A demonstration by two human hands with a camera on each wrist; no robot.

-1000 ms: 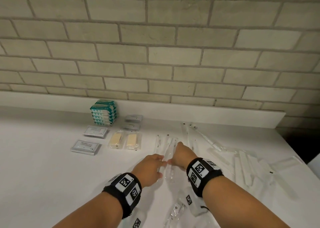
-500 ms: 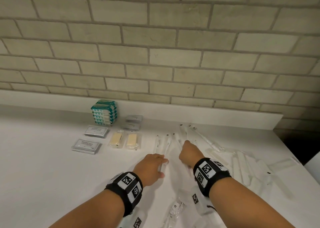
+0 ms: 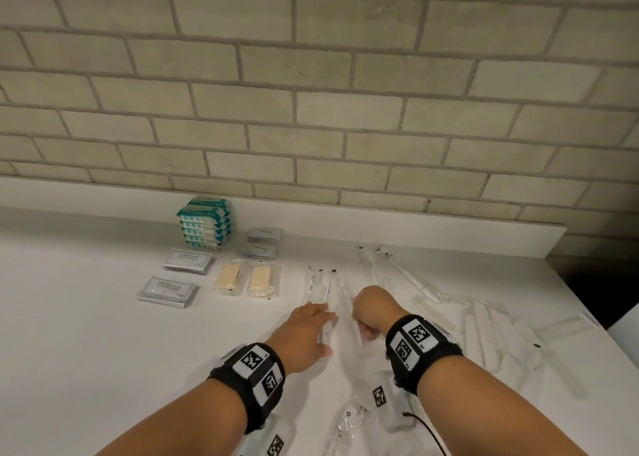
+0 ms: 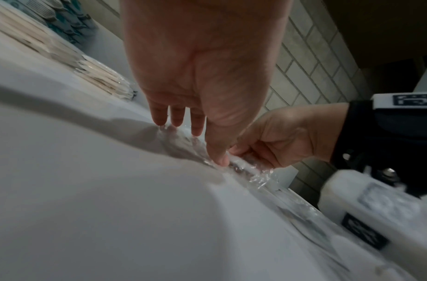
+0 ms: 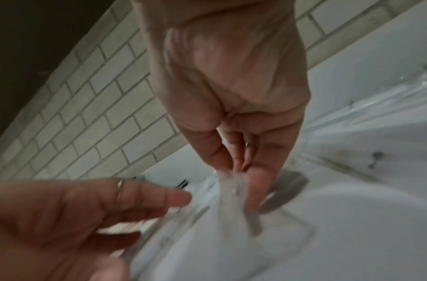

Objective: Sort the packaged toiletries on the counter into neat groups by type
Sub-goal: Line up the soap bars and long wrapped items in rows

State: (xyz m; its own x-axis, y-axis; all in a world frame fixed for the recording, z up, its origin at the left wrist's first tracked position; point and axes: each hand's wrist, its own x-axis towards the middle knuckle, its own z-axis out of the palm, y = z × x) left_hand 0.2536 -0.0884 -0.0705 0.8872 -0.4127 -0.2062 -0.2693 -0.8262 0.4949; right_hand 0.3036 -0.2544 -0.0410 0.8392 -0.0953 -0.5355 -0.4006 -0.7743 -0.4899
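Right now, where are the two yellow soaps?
In the head view the two yellow soaps lie side by side in clear wrappers on the white counter, left of centre, between the shampoo sachets and the long clear packets near the left hand.

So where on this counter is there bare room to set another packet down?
Bare counter lies left of the left hand, in front of the shampoo sachets. Crowded: the clear-wrapped sticks between both hands and the loose pile right of the right hand.
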